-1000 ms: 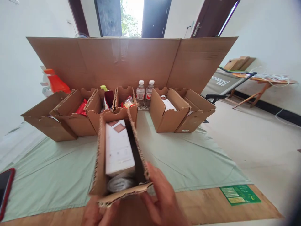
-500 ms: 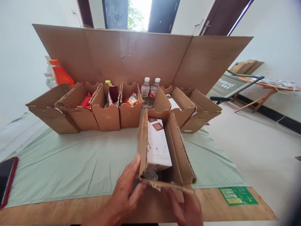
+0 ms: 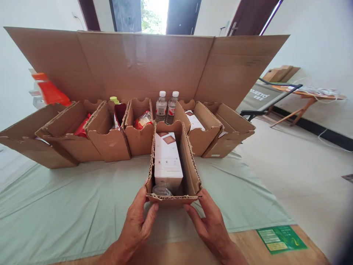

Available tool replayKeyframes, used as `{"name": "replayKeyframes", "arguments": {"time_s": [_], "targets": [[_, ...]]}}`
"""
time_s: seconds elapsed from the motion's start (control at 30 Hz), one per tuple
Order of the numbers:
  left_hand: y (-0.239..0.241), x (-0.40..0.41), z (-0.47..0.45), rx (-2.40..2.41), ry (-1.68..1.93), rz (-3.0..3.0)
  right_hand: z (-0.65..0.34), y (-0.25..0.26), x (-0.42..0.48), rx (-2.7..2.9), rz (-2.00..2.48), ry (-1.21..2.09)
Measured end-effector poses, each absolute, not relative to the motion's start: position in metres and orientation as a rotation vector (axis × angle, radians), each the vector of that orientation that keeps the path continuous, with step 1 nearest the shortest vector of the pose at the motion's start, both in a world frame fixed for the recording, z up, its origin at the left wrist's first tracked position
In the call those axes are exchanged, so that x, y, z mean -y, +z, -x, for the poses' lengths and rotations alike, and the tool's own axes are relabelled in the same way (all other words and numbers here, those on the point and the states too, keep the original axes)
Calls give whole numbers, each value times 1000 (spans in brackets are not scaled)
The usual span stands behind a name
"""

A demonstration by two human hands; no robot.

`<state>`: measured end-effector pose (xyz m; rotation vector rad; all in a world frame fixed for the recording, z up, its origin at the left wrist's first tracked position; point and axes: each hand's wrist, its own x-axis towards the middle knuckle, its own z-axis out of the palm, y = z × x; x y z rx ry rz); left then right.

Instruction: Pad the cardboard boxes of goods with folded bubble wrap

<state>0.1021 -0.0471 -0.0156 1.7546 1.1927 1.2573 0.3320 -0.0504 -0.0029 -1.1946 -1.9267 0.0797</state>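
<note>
An open-topped cardboard bin stands in front of the row, its far end close to two water bottles. My left hand grips its near left corner, thumb on the front wall. On the near right corner, my right hand holds it the same way. Inside the bin lies a white box with a brown square printed on its top. A clear plastic item, round-edged, sits in front of that box. The fingers behind the bin's side walls are partly hidden.
Several cardboard bins form a row, holding packets and boxes. Two water bottles stand in a gap there. Behind rises a folded cardboard panel, with an orange bottle at left. A green card lies at the front right.
The bin has shifted left and forward toward the gap with the bottles and straightened. My right hand has moved from under its front to its right corner. The view has shifted too.
</note>
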Motion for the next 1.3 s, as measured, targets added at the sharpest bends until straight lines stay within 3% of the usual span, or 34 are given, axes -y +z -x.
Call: {"name": "replayKeyframes", "arguments": {"time_s": [0.23, 0.47, 0.83, 1.03, 1.3], "targets": [[-24, 27, -128, -1217, 1251, -1786, -350, 8, 33, 1801, 1376, 328], [-7, -26, -130, -1368, 1179, -1747, -359, 13, -16, 1758, 1470, 323], [-6, -125, -146, -1762, 1089, -1667, -381, -32, -53, 1698, 1459, 332], [-7, -45, -103, -1561, 1028, -1833, -364, -11, -38, 1725, 1409, 311], [-52, 71, -5, -1518, 1285, -2252, -255, 82, -57, 2091, 1264, 508]]}}
